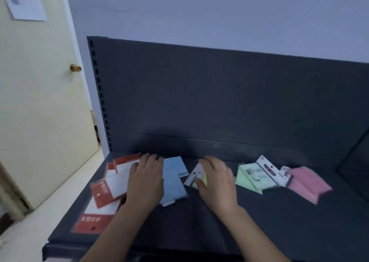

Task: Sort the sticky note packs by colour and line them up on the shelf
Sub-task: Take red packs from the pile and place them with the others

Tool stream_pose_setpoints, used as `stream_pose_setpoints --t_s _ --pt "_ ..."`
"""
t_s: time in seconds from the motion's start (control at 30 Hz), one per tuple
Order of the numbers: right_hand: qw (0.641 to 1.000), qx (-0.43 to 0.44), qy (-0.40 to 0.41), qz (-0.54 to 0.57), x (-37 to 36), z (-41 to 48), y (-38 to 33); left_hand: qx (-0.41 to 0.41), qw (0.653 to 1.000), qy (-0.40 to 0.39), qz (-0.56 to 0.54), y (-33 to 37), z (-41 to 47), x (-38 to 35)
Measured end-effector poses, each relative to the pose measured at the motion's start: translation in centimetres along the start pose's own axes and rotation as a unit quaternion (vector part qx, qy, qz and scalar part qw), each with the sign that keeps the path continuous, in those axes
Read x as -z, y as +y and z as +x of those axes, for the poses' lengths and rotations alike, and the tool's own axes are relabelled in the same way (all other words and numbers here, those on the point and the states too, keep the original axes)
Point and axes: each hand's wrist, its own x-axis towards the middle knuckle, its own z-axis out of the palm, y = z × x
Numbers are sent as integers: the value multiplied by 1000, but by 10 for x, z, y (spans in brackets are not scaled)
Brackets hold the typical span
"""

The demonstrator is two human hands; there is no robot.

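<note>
Sticky note packs lie across the dark shelf (199, 221). At the left sit several red-and-white packs (103, 189). Blue packs (175, 179) lie beside them. My left hand (145, 181) rests palm down over the edge between the red-and-white and blue packs, fingers spread. My right hand (217, 181) covers a yellow pack (197, 176) with a white header card, thumb on it and fingers curled over it. Green packs (249, 178) and pink packs (307, 181) lie to the right, blurred.
The shelf's dark back panel (219, 101) rises behind the packs. A cream door (40, 101) with a brass knob (75, 68) stands to the left. The shelf's front edge (79, 247) is close to me. A side panel closes the far right.
</note>
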Motion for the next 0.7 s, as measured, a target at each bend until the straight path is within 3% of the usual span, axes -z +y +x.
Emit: stream_pose_setpoints --t_s 0.3,0.7 --pt "990 -88 48 -102 98 -57 127 -134 989 23 -55 151 19 7" --pt "963 -193 31 -184 214 -157 286 -223 965 48 -133 365 -3 19"
